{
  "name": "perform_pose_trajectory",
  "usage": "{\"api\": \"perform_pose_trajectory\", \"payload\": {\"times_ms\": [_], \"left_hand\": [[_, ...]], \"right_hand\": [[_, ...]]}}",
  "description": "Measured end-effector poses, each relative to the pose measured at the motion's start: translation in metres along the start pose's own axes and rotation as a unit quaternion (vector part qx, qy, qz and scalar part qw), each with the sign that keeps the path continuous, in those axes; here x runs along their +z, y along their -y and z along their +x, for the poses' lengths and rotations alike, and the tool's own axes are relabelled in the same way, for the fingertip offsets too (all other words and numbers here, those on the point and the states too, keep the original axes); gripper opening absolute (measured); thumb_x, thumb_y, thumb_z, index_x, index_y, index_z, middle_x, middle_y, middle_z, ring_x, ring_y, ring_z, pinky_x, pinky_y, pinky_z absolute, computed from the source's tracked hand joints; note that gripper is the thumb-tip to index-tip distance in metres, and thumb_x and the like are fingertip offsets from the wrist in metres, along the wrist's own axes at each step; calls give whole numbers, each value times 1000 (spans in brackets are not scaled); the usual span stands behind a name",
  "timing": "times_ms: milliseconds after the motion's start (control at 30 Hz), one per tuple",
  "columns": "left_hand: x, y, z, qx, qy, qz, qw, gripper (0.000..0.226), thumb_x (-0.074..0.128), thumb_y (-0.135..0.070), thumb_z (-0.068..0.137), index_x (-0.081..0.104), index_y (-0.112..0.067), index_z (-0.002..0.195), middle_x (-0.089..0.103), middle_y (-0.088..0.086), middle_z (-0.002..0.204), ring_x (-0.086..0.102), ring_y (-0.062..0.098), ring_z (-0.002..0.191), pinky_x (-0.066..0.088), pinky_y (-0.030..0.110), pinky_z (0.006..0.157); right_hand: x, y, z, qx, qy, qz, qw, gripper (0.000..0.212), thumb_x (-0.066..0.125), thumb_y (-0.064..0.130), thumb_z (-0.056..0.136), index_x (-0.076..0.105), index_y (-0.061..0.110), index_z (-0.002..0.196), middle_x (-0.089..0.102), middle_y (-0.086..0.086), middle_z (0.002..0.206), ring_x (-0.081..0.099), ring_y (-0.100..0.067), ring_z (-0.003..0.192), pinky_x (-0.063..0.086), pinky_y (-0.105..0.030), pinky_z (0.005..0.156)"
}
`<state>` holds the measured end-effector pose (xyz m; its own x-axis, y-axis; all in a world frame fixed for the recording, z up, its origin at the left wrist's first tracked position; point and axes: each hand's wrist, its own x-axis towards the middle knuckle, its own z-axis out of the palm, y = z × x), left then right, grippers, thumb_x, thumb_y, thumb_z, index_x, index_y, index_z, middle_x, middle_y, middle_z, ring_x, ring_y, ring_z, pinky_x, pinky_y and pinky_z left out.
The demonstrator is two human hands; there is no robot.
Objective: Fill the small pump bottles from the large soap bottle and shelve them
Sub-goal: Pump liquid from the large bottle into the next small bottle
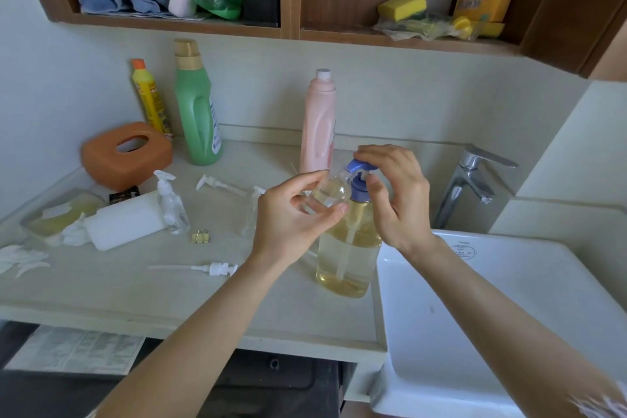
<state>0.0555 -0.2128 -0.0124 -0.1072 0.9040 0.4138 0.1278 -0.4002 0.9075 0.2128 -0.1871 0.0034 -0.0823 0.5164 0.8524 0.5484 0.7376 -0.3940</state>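
Note:
The large soap bottle (pixel 346 258), clear with yellow liquid and a blue pump head (pixel 359 173), stands on the counter beside the sink. My left hand (pixel 291 214) grips a small clear bottle (pixel 330 193), tilted with its mouth at the pump spout. My right hand (pixel 395 193) rests its fingers over the blue pump head, thumb beside the collar. Another small pump bottle (pixel 171 202) stands to the left, capped. A third small clear bottle (pixel 252 214) stands behind my left hand, mostly hidden. Two loose white pump tops lie on the counter (pixel 217 269) (pixel 217 182).
A white sink (pixel 492 316) with a chrome tap (pixel 471 180) is at right. Green (pixel 196 105), yellow (pixel 149 98) and pink (pixel 317 122) bottles stand at the wall. An orange tissue box (pixel 125 156), a white lying bottle (pixel 125 220) and a binder clip (pixel 201 236) sit left. Wooden shelves (pixel 291 27) hang above.

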Motion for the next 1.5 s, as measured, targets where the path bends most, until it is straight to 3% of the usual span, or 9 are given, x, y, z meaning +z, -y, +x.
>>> {"api": "perform_pose_trajectory", "payload": {"times_ms": [100,167,400,500,600,767,1067,1300,1500], "left_hand": [[0,1,-1,6,-2,6,1000,46,86,-6,66,69,-11,109,71,4,102,67,21,73,54,19,68],[1,2,0,9,1,9,1000,48,87,-10,64,69,-10,108,71,7,100,68,25,75,55,25,67],[-2,12,-1,-22,4,23,1000,43,86,-5,66,70,-11,105,72,2,99,69,18,76,56,24,73],[-2,8,-2,-19,7,34,999,43,87,-7,65,68,-23,100,70,-6,95,63,5,68,52,16,67],[-1,5,-2,-26,13,29,999,39,87,-17,63,70,-27,96,72,-6,89,60,8,62,54,26,65],[1,2,-1,-19,25,30,999,32,82,-27,62,72,-33,92,75,-10,85,70,14,78,58,36,79],[5,4,-1,5,12,36,999,34,85,-31,61,71,-36,91,73,-14,83,69,9,78,57,30,76],[4,17,1,-9,19,44,999,32,83,-23,63,72,-39,88,74,-12,82,69,14,81,57,32,80],[2,20,1,-15,27,41,999,31,85,-21,63,73,-34,88,74,-11,82,69,9,78,53,20,75]], "right_hand": [[6,-4,-8,-19,-16,12,1000,47,36,32,99,67,-3,106,62,-4,114,55,-24,110,39,-28,99],[11,-7,-12,-21,-38,22,999,41,38,23,94,66,-5,105,64,-12,112,55,-26,109,42,-35,97],[21,-1,-17,7,-56,-20,998,34,40,11,82,70,-3,89,68,-12,96,57,-36,86,31,-4,85],[17,4,-18,18,-37,-29,999,35,39,11,81,71,-1,92,68,-10,98,57,-35,86,31,-5,85],[8,8,-15,17,-15,-41,999,36,40,13,83,71,1,97,67,-8,101,54,-30,90,31,-6,87],[-1,10,2,7,6,-47,999,37,40,16,86,73,5,98,67,-4,102,55,-27,90,34,-11,87],[9,2,-14,-5,-26,-21,999,38,40,16,90,68,-2,108,64,-13,114,56,-31,107,37,-27,99],[22,-2,-16,4,-61,-43,997,37,39,9,78,73,1,92,68,-11,97,57,-32,88,33,-14,90],[20,2,-17,16,-36,-49,998,40,37,8,74,73,1,92,67,-11,97,55,-32,87,33,-12,89]]}}
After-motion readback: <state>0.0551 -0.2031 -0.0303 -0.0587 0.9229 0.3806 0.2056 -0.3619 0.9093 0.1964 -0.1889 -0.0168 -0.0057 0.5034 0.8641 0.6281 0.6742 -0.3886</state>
